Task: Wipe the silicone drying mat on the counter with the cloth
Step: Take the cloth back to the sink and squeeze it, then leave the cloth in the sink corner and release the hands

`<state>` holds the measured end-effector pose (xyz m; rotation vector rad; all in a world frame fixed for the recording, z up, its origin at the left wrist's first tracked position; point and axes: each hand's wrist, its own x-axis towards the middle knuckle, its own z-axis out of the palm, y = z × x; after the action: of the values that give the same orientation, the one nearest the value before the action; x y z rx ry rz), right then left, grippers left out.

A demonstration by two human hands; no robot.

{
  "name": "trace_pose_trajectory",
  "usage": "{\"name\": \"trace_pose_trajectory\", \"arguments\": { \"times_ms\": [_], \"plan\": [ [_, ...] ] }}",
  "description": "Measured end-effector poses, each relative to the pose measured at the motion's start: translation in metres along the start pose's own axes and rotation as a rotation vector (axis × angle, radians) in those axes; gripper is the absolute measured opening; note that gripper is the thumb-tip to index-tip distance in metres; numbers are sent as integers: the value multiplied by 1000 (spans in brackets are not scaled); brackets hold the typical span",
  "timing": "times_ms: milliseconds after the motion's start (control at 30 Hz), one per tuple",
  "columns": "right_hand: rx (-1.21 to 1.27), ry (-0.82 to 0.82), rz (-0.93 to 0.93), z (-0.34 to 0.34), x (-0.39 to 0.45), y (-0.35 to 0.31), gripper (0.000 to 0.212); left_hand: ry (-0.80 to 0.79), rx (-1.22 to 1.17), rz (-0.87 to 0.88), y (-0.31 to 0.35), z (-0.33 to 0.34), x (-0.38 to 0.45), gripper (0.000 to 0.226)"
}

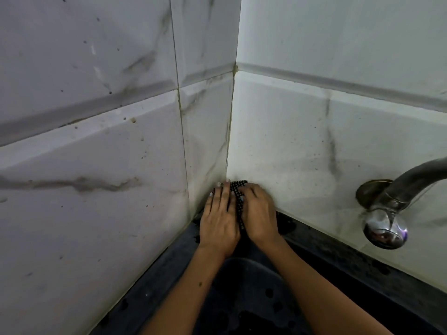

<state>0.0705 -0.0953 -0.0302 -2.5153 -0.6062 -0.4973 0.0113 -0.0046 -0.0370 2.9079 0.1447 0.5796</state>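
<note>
A dark cloth (238,195) with small light dots is pushed into the corner where the two tiled walls meet. My left hand (219,221) lies on its left part, fingers stretched toward the wall. My right hand (260,213) covers its right part, knuckles bent. Both hands hold the cloth between them, and most of it is hidden under them. The dark silicone mat (244,281) with round bumps lies on the black counter (338,259), below my forearms. Its outline is hard to make out in the shadow.
Pale marbled wall tiles (96,165) close in on the left and behind. A metal tap (387,213) with a round knob juts from the right wall over the counter, just right of my right hand.
</note>
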Motion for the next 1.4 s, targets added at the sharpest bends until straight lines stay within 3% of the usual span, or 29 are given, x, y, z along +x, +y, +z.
{"name": "trace_pose_trajectory", "arguments": {
  "times_ms": [167, 300, 533, 700, 1067, 1267, 1400],
  "plan": [
    [10, -331, -72, 0, -9, 9, 54, -177, 78, 69, -12, 9, -2, 51],
    [26, -402, -57, -6, -9, 10, 47, -182, 48, 56, -14, 5, -6, 55],
    [78, -292, 48, -65, -40, 1, 53, -68, 10, 38, 4, -30, -29, 53],
    [86, -247, 125, -137, -88, 0, 44, -52, 12, 22, 39, -70, -61, 56],
    [153, 34, 268, -308, -253, 42, 36, -7, -70, 75, 175, -164, -186, 78],
    [96, 175, 389, -419, -378, 106, 35, -167, -115, 83, 284, -192, -284, 95],
    [29, 203, 534, -480, -471, 158, 38, -361, -116, 107, 364, -198, -341, 64]
  ]
}}
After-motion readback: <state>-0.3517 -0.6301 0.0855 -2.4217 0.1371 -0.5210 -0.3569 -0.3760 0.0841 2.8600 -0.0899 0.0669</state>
